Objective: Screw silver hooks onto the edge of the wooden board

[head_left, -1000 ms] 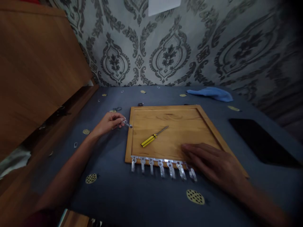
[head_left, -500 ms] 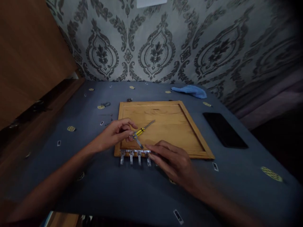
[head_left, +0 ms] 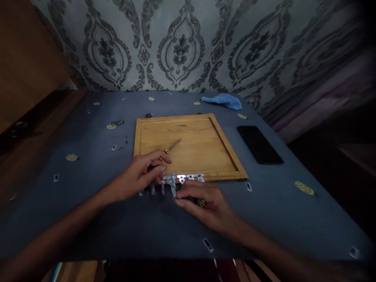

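A wooden board [head_left: 205, 156] with a raised rim lies on the blue patterned cloth [head_left: 147, 223]. Along its near edge runs a row of small metal brackets [head_left: 188, 178]. My left hand [head_left: 141, 174] rests at the board's near left corner, fingers curled over the brackets there. My right hand [head_left: 205, 203] lies just in front of the row, its fingertips pinching one metal bracket [head_left: 172, 187]. A yellow-handled screwdriver [head_left: 172, 146] lies on the board, partly behind my left hand.
A black phone [head_left: 258, 144] lies right of the board. A blue rag [head_left: 223, 100] sits at the back by the patterned wall. Small screws and metal bits [head_left: 123, 143] are scattered to the left. A wooden cabinet [head_left: 26, 62] stands at the left.
My left hand came from the table left of the board to its near edge, carrying a bracket. My right hand slid left along the bracket row. The view shifted right.
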`<act>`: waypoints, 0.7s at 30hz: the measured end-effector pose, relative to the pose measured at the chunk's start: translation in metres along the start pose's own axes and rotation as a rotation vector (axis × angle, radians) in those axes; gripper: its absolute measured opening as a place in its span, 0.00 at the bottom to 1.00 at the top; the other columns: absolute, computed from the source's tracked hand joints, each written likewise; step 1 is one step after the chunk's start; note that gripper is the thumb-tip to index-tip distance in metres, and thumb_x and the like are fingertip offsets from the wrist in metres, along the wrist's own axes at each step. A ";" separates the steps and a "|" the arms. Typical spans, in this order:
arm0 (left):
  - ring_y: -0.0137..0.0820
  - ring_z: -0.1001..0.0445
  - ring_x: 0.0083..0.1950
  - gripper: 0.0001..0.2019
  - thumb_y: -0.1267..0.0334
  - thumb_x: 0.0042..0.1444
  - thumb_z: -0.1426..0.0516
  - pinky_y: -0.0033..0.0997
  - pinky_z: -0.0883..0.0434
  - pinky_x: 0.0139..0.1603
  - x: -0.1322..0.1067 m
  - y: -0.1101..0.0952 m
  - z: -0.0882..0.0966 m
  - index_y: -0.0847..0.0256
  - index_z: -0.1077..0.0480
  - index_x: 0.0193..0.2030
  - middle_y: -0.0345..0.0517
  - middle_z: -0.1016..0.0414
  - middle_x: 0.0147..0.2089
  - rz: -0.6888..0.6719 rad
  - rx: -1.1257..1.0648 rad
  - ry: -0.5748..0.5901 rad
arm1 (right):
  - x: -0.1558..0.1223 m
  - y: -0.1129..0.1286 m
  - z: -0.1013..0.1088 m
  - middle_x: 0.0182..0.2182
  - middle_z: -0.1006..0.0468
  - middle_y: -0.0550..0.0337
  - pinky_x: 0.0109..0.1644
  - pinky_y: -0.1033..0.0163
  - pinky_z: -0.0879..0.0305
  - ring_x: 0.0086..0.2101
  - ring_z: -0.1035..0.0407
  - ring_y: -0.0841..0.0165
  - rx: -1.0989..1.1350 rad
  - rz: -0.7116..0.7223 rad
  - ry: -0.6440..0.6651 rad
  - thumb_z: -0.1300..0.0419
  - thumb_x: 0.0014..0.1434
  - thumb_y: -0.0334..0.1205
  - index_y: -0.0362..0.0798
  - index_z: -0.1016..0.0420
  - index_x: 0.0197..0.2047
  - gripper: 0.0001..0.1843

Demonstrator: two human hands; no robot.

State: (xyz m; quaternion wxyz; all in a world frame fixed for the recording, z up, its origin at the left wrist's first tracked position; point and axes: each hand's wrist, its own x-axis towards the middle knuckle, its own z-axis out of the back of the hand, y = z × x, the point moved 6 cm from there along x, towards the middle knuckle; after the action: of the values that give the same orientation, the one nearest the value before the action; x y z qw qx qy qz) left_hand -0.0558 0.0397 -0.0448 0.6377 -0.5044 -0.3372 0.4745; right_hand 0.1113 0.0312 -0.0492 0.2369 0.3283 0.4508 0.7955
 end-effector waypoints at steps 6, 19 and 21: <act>0.27 0.24 0.38 0.10 0.56 0.67 0.47 0.24 0.30 0.34 0.000 -0.015 -0.003 0.55 0.31 0.51 0.40 0.23 0.40 -0.152 0.390 -0.105 | -0.045 -0.008 0.023 0.27 0.25 0.62 0.31 0.68 0.35 0.28 0.30 0.73 0.016 -0.075 -0.110 0.38 0.65 0.37 0.48 0.23 0.36 0.05; 0.39 0.30 0.60 0.21 0.61 0.64 0.42 0.43 0.29 0.59 0.028 -0.027 -0.073 0.50 0.43 0.61 0.45 0.28 0.58 -0.285 0.695 0.076 | -0.077 -0.052 0.061 0.24 0.27 0.63 0.28 0.66 0.39 0.24 0.38 0.73 0.060 -0.472 -0.389 0.37 0.61 0.48 0.48 0.22 0.33 0.12; 0.39 0.29 0.60 0.23 0.62 0.63 0.40 0.43 0.28 0.58 0.033 -0.026 -0.080 0.52 0.43 0.61 0.47 0.28 0.58 -0.269 0.720 0.074 | -0.073 -0.053 0.061 0.25 0.26 0.62 0.31 0.66 0.37 0.26 0.35 0.72 0.076 -0.468 -0.354 0.38 0.60 0.48 0.48 0.22 0.33 0.12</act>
State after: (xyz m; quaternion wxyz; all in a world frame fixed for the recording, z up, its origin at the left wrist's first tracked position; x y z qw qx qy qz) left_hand 0.0344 0.0442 -0.0422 0.8423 -0.2160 -0.1889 0.4562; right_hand 0.2096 0.0420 -0.0945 0.4764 0.3579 0.4955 0.6320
